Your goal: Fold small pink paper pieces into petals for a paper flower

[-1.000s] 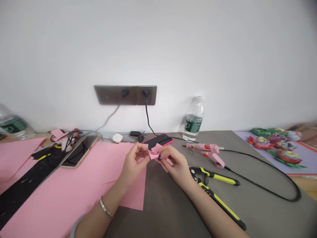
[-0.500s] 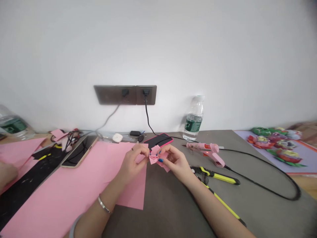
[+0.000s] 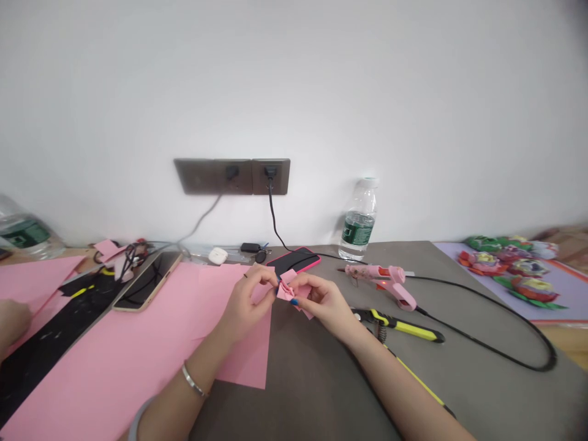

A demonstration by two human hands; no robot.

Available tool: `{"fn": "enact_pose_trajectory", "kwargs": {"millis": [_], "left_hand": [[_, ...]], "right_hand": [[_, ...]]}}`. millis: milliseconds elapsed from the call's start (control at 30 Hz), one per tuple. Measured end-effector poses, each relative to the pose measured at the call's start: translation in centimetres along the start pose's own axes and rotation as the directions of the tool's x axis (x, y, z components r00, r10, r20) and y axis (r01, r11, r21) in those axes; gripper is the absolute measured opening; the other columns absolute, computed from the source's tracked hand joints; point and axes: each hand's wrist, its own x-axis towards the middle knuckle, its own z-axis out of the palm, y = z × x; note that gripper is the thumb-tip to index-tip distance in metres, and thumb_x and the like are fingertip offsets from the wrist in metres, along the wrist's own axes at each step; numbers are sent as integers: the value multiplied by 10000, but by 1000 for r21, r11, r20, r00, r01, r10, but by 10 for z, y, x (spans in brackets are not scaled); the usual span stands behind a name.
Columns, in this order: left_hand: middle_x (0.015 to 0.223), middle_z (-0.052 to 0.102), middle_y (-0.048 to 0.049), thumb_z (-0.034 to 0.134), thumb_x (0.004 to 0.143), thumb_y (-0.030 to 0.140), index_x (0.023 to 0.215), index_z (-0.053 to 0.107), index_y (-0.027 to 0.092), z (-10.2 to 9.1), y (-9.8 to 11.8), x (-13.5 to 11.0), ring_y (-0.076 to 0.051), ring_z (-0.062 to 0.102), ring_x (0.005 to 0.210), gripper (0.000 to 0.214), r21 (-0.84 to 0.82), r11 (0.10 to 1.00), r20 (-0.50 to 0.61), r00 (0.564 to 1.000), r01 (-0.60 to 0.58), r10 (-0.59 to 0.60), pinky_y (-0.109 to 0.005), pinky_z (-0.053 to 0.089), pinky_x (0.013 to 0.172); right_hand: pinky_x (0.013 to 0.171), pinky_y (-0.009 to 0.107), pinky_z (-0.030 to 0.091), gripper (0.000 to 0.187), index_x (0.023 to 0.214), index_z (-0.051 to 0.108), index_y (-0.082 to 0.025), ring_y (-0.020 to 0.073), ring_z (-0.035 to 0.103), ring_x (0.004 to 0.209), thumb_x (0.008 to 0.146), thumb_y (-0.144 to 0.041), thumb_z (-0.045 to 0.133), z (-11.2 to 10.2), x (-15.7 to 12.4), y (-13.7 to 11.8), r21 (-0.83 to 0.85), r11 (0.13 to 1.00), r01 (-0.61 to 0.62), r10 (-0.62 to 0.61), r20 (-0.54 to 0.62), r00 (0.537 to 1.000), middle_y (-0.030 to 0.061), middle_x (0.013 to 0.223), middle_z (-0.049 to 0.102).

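Pink, small folded-paper piece (image 3: pixel 285 292), pinched in the fingertip grip of left hand (image 3: pixel 249 304) and right hand (image 3: pixel 325 304): likely feather-light, easily creased, best held by its edges!

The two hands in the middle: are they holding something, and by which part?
They hold a small folded pink paper: the left hand pinches its left edge, the right hand grips it farther right, between thumb and fingers.
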Motion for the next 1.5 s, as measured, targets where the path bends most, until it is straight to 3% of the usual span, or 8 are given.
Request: {"fn": "enact_pose_trajectory", "kwargs": {"millis": [133,300,467,767,1000,1133,1300,1500], "left_hand": [[898,614,-65,453,909,218,868,602,195,2,3,0,-202,563,880,156,6,998,22,998,62,-62,-319,446,771],[812,594,-30,526,894,277,819,588,189,9,2,-1,-167,529,774,131,-36,988,42,988,151,-150,-277,416,710],[745,527,-1,550,878,301,725,516,185,10,2,0,-140,496,708,195,-203,957,-6,977,206,-211,-251,400,666],[651,446,33,621,802,303,623,422,187,11,1,1,-115,452,625,291,-296,922,-35,962,249,-271,-232,383,610],[910,584,-19,655,780,197,994,540,206,14,-1,-3,-142,584,809,243,-243,933,-15,960,266,-278,-253,482,731],[952,651,-56,601,856,259,950,632,184,12,1,-2,-172,634,864,124,-216,938,55,963,271,-266,-286,519,768],[993,704,-91,614,859,300,1004,692,171,11,0,-3,-197,678,880,209,-244,928,82,959,282,-270,-321,547,806],[1001,736,-88,676,815,320,1052,690,166,11,-3,-1,-189,700,843,284,-389,833,92,916,394,-391,-316,562,795]], "right_hand": [[398,202,338,236,767,569,-208,85,431,455,761,-374,736,1,2,7,-56,998,23,-28,-96,995,-36,633,552],[453,215,362,225,729,565,-206,92,446,488,796,-368,706,3,1,8,-175,980,96,-109,-65,992,-23,668,558],[428,220,323,250,762,553,-209,94,410,468,860,-424,632,2,0,4,-144,986,79,-91,-80,993,-19,642,542],[529,234,425,294,757,549,-208,133,542,598,822,-472,661,0,4,4,-90,990,107,-119,-147,982,-4,678,570],[421,207,342,251,773,574,-195,83,438,448,846,-427,641,4,1,2,-155,987,45,-53,-51,997,-20,638,576],[471,214,397,187,775,590,-198,101,501,503,858,-361,631,4,0,5,-233,968,92,-108,-58,992,-13,666,586],[632,247,482,30,853,635,-209,146,605,674,856,-230,614,3,0,9,-397,895,205,-253,-72,965,24,810,663],[715,278,509,137,967,660,-205,177,641,769,872,-215,562,2,0,7,-452,863,226,-297,-92,950,49,875,705]]}}
